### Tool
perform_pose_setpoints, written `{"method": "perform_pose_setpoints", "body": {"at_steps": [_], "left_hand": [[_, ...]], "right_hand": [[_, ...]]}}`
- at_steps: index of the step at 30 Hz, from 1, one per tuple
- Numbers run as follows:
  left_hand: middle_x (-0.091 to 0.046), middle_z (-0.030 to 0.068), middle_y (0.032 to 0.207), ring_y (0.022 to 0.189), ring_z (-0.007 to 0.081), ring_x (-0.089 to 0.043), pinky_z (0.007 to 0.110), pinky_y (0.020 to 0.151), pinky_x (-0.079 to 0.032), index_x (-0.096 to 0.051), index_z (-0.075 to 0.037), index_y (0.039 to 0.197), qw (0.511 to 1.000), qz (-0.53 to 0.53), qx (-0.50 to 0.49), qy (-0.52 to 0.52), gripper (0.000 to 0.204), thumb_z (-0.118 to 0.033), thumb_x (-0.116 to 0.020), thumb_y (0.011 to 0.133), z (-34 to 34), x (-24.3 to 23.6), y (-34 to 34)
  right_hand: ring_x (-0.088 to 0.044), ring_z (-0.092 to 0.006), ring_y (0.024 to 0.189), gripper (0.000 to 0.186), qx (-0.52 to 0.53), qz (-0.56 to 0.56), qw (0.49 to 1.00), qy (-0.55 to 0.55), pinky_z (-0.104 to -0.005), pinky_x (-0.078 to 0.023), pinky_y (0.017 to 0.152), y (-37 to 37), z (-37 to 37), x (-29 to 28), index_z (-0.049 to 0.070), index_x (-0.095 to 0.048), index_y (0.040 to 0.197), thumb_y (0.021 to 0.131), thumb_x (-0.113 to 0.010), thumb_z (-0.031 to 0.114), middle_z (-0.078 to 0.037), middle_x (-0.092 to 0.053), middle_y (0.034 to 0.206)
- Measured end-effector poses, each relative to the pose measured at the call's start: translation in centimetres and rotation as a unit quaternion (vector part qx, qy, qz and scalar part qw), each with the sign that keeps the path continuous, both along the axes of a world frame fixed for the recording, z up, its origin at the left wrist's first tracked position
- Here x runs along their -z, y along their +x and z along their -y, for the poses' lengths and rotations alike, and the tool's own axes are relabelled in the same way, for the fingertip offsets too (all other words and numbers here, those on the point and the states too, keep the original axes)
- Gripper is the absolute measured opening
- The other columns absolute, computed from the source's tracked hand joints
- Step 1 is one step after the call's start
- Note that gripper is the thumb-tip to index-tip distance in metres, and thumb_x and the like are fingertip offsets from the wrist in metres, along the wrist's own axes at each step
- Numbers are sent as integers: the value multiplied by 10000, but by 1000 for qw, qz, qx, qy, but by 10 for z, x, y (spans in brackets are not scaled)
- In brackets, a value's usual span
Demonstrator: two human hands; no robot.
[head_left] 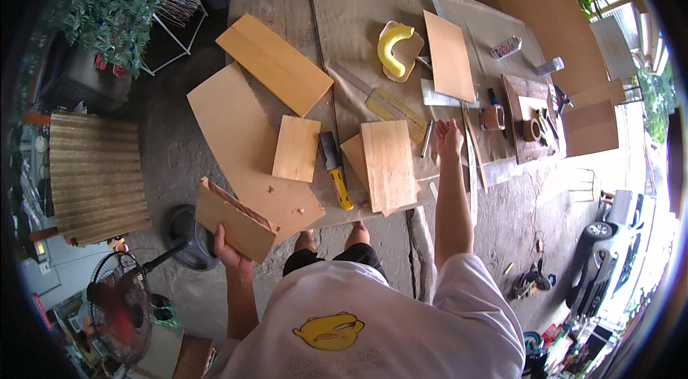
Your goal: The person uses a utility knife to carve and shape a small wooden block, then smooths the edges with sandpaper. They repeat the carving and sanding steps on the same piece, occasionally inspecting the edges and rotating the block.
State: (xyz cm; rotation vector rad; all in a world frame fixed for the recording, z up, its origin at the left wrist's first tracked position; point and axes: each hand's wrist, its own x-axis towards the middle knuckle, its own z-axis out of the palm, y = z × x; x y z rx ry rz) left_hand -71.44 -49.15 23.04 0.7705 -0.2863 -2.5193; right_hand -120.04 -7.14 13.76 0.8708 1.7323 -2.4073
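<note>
At the lower left, my left hand [231, 252] is closed on the near edge of a wooden panel piece [231, 225] with a rough, dark strip along its upper edge. The piece is held tilted in front of the table. My right hand [448, 138] reaches over the table's right half, fingers apart and nothing seen in them. Just left of it lies a slim silver rod [427, 138]; thin wooden strips [474, 151] lie to its right. A stack of light boards [388, 164] and a yellow-handled saw [336, 171] lie nearer the middle.
A yellow curved object [391, 50] rests in a tray. Nearby are a metal ruler [390, 108], an upright brown board [449, 56], and a brown tape roll [531, 130] on a dark board. Large planks [274, 63] cover the table's left. A fan [119, 307] stands lower left.
</note>
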Motion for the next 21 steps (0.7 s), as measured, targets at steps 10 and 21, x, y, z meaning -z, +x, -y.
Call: {"method": "perform_pose_setpoints", "body": {"at_steps": [10,21], "left_hand": [[-565,142,1386,1250,330,-576,500,1045,-486,-417,-36,1460,985,97,-67,-125,566,-215,-597,954,-106,-62,-45],[-659,92,1150,1023,204,-679,355,863,-571,-534,-7,1293,948,172,-45,-263,421,-89,-701,915,-186,-150,-180]], "right_hand": [[-574,-251,758,481,56,169,970,-163,-361,-522,697,-150,13,70,17,-529,1182,927,-671,399,-114,-575,919],[-660,-148,741,88,-152,-66,906,-388,-341,-584,806,-160,-27,42,36,-661,1006,989,-636,118,-82,-727,912]]}}
